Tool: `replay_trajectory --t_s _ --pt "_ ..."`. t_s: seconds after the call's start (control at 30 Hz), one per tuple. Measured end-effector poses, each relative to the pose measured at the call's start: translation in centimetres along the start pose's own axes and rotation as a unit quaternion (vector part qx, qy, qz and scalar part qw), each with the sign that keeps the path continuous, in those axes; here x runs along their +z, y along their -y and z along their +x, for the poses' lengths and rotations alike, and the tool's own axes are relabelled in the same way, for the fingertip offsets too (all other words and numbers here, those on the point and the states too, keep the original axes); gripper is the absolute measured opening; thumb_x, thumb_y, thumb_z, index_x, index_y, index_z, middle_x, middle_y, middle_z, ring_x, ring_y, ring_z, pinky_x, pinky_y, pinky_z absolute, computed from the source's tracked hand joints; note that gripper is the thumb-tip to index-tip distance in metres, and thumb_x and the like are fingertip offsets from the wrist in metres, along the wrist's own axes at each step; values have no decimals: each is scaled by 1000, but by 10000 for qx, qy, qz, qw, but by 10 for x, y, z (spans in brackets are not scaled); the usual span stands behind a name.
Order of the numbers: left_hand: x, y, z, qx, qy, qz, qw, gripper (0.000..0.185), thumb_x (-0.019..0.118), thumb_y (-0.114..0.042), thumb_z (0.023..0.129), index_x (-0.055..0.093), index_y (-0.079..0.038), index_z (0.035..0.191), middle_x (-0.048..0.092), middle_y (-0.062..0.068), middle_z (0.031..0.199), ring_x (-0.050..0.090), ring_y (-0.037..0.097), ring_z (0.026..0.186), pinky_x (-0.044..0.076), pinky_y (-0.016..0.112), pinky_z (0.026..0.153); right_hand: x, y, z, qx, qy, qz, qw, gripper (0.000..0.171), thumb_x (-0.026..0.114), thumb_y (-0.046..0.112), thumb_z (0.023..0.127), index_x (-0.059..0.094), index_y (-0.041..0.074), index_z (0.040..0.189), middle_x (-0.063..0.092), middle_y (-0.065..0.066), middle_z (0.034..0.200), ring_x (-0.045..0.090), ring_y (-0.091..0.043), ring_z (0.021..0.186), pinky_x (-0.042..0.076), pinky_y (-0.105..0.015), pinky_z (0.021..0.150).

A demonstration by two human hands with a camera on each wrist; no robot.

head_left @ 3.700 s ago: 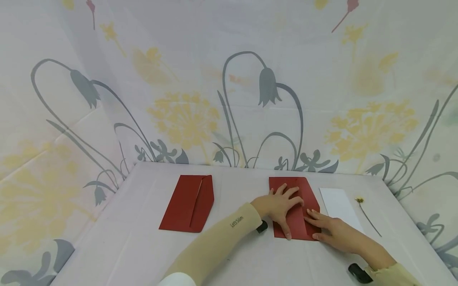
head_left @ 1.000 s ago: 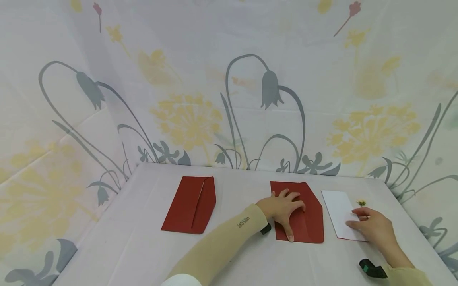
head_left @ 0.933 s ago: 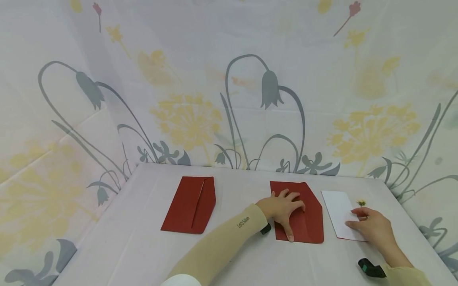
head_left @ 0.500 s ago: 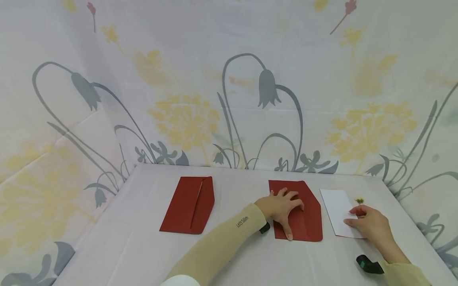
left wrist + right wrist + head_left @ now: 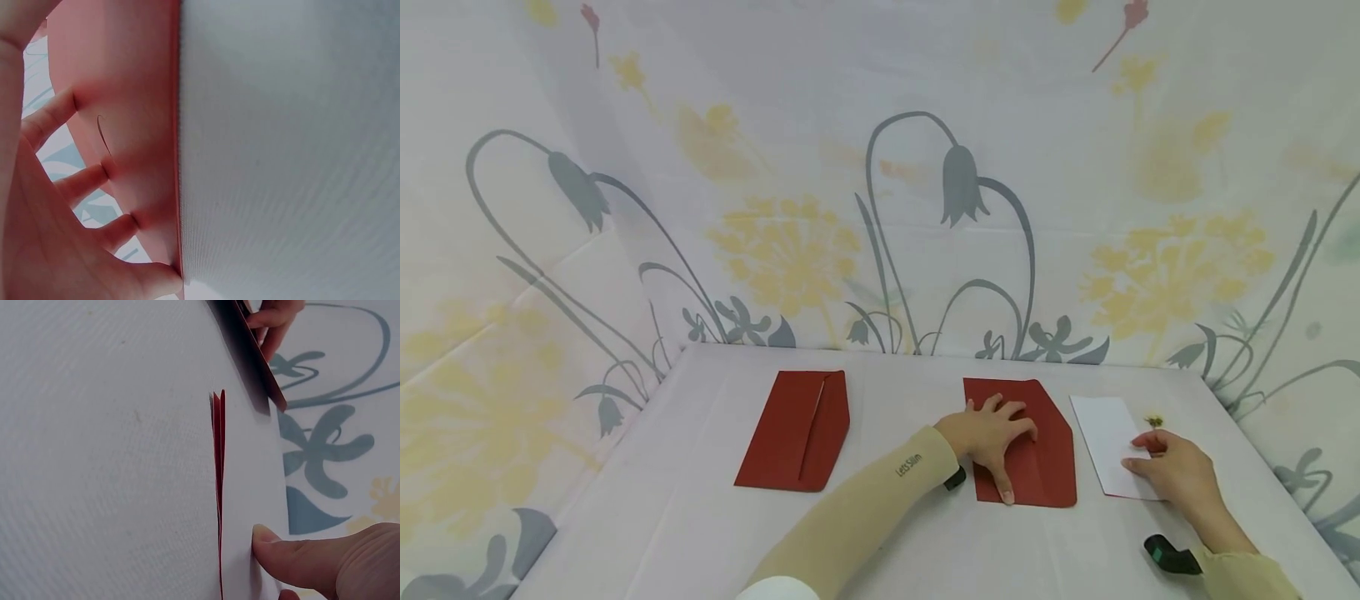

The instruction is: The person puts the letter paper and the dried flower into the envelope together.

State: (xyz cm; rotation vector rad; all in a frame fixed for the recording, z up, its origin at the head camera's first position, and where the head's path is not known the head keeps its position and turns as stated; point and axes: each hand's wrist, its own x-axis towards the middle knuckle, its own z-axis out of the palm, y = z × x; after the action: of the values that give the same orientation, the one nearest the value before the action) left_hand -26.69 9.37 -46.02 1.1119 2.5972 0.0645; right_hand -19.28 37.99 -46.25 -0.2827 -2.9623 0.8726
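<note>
Our left hand [image 5: 992, 437] lies flat with its fingers spread and straight, pressing down on a red envelope [image 5: 1045, 442] on the bench [image 5: 700, 517]; this grip is open, holding nothing by curl. From the left wrist view the fingers [image 5: 87, 181] rest splayed on the red paper [image 5: 131, 94], at its edge against the white bench cloth [image 5: 287, 150]. The envelope lies flat, its flap side to the right; we cannot tell whether anything is inside it.

Our right hand [image 5: 1176, 475] rests on a white folded card [image 5: 1105, 442], just beside the envelope on its right. Its fingers are loosely bent, fingertips touching the card's near right part, so this grip too is open rather than closed round anything. The right wrist view shows a thumb tip [image 5: 269, 540] pressing on the white card [image 5: 250, 481], with red edges [image 5: 218, 487] showing along the card's side, so the card appears red beneath the white face.

Just beyond the right hand, a small dried yellow flower [image 5: 1154, 420] lies on the bench beside the card, its stem hidden by the hand.

Well to the left, apart from both hands, a second red envelope [image 5: 793, 429] lies flat with its flap folded over. A flower-printed backdrop [image 5: 880, 208] surrounds the bench.
</note>
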Motion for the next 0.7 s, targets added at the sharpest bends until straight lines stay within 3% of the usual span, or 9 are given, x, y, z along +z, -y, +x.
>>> replay_trajectory --t_s 0.23,0.43,0.7 --pt "-3 -1 -3 -39 -3 -1 10000 93 86 -67 58 41 -44 137 16 -12 161 9 23 150 23 54 115 2 1 2 226 66 158 9996 43 78 16 83 59 -9 113 56 -31 106 52 -43 95 40 -56 81" --pt "-5 -2 -5 -22 58 6 10000 92 86 -66 59 41 -44 137 15 -12 161 9 23 150 23 54 115 0 0 1 119 191 78 9997 46 76 18 84 59 -11 116 58 -33 108 53 -47 98 40 -58 83" --pt "-5 -3 -5 -39 41 10 10000 94 86 -67 58 41 -44 137 15 -13 161 9 22 150 24 52 115 0 -4 1 176 -30 153 9997 31 65 14 92 63 -8 114 62 -25 104 56 -40 94 42 -45 73"
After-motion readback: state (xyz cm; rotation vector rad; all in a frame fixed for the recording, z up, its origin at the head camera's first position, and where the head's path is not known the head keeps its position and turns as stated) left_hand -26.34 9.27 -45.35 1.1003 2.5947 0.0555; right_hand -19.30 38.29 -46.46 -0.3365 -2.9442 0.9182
